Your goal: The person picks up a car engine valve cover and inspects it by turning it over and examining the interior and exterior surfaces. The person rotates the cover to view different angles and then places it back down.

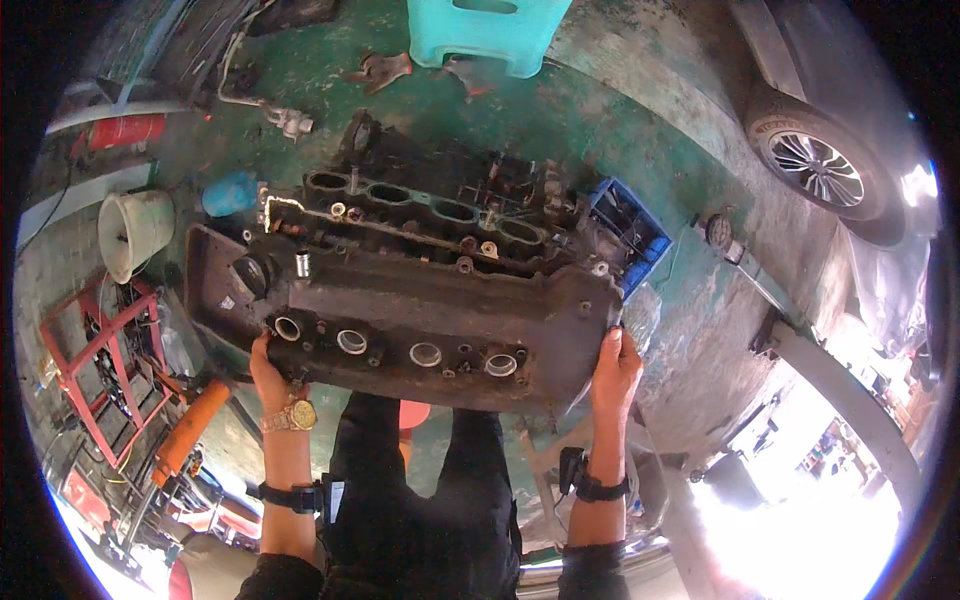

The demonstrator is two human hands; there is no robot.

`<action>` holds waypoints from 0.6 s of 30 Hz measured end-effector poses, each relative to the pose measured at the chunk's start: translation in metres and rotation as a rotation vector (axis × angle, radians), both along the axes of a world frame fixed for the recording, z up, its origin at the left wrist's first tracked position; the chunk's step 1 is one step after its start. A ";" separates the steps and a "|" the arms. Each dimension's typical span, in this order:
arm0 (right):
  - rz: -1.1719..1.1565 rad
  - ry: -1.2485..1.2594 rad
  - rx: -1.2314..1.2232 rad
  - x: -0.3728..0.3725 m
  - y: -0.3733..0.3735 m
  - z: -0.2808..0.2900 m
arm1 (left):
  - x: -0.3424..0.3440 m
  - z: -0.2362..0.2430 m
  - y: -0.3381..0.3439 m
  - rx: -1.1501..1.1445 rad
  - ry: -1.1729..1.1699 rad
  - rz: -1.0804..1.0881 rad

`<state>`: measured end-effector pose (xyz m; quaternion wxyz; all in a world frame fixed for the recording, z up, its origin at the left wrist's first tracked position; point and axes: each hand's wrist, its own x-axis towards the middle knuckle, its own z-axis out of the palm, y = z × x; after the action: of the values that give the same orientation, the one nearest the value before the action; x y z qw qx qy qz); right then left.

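Observation:
Between my two hands is a long dark valve cover with a row of several round holes along its near side. A black oil filler cap sits at its left end. My left hand, below a wristwatch, grips the near left edge, thumb on top. My right hand clasps the right end, its thumb also on top and the other fingers mostly hidden underneath. Just beyond the cover stands a dark engine with several oval ports. A silver socket shows upright near the cover's far left edge.
A blue crate holds parts at the engine's right. A teal plastic stool stands at the far side. On the left are a pale bucket, a red metal frame and an orange cylinder. A car wheel is far right.

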<state>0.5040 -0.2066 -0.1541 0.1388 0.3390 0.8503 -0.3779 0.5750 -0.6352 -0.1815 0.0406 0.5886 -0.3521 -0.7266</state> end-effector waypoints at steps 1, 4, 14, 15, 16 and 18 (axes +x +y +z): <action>0.019 0.005 0.006 0.000 0.000 0.000 | 0.001 -0.001 -0.002 0.002 -0.001 -0.012; 0.031 0.018 0.002 -0.001 -0.001 0.001 | 0.005 -0.002 -0.004 -0.023 -0.049 0.002; 0.002 0.007 0.053 0.005 0.006 -0.004 | -0.004 0.005 0.005 -0.125 -0.045 0.068; -0.016 -0.023 0.035 0.006 0.009 -0.006 | -0.006 0.007 0.008 -0.125 0.009 0.071; -0.064 0.018 0.031 0.007 0.007 -0.011 | -0.009 0.008 0.009 -0.117 0.052 0.066; 0.007 0.015 0.006 0.009 0.010 -0.011 | -0.015 0.010 0.014 -0.068 0.059 0.074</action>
<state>0.5131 -0.1966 -0.1648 0.1328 0.3339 0.8536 -0.3771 0.5603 -0.6215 -0.1715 0.0980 0.5778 -0.3530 -0.7293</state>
